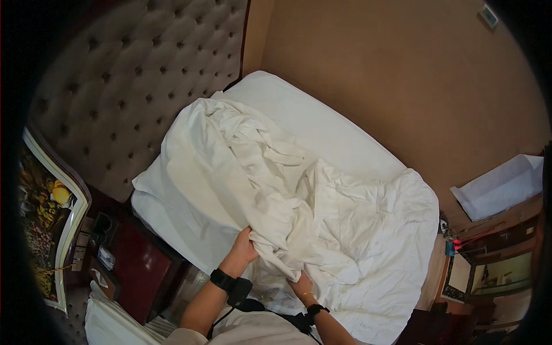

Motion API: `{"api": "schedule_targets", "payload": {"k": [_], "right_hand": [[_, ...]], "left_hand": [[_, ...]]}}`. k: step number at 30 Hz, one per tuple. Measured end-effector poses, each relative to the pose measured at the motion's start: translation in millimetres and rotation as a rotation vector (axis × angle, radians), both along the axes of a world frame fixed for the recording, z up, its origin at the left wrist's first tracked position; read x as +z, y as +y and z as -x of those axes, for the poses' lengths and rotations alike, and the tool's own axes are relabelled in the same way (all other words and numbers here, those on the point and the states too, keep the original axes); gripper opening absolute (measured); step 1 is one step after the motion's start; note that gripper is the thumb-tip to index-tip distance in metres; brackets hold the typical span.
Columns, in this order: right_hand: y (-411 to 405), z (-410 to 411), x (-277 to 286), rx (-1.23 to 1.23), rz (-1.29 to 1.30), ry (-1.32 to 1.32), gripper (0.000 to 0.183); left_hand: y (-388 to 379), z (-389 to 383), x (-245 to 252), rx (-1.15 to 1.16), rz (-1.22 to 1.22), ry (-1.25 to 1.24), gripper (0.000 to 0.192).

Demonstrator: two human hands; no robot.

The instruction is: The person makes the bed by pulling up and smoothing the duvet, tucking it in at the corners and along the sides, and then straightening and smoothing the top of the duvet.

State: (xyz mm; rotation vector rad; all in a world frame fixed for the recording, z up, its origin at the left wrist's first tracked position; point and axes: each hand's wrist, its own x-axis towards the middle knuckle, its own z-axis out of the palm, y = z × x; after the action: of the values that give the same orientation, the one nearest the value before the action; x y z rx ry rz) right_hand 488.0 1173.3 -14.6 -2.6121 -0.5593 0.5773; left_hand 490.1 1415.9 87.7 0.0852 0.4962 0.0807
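Observation:
A crumpled white duvet cover (198, 164) lies bunched across a bed with a white bottom sheet (310, 116). My left hand (246, 248) grips a fold of it near the bed's front side. Lower and to the right, my right hand (302, 284) holds the same gathered edge, with its fingers partly hidden by the fabric. Between the hands the cloth hangs in a short taut stretch. Toward the foot of the bed, the white bedding (379, 224) spreads in loose wrinkles. A black strap with a device sits on my left wrist, and a black band on my right.
A button-tufted headboard (146, 86) stands at the bed's head, and a brown wall (379, 64) runs along the far side. At left are a dark red nightstand (142, 254), a tissue box (103, 280) and a framed fruit picture (51, 207). White cloth (500, 187) lies at right.

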Motion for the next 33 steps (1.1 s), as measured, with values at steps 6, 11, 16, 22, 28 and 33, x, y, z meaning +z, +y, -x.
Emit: {"api": "schedule_targets", "payload": {"k": [6,11,16,22,28,33], "right_hand": [[38,-9,-5,0.138,0.052,0.4,0.041],[36,-3,13,0.249,-0.251,0.447,0.036],[40,7,37,0.043,-0.29,0.406,0.034],[50,43,46,0.525,-0.129,0.431,0.054],[42,46,31,-0.417,-0.474,1.132,0.054],[29,8,24,-0.725,-0.623,1.336,0.044]], "left_hand": [[42,19,4,0.149,-0.043,-0.039,0.031],[36,46,-80,0.143,-0.645,0.298,0.052],[-29,90,-50,-0.532,-0.542,0.655,0.079],[-72,131,-59,-0.468,-0.351,0.314,0.063],[-67,120,-104,-0.444,-0.422,0.266,0.04],[-65,93,-18,-0.602,-0.704,0.275,0.038]]}}
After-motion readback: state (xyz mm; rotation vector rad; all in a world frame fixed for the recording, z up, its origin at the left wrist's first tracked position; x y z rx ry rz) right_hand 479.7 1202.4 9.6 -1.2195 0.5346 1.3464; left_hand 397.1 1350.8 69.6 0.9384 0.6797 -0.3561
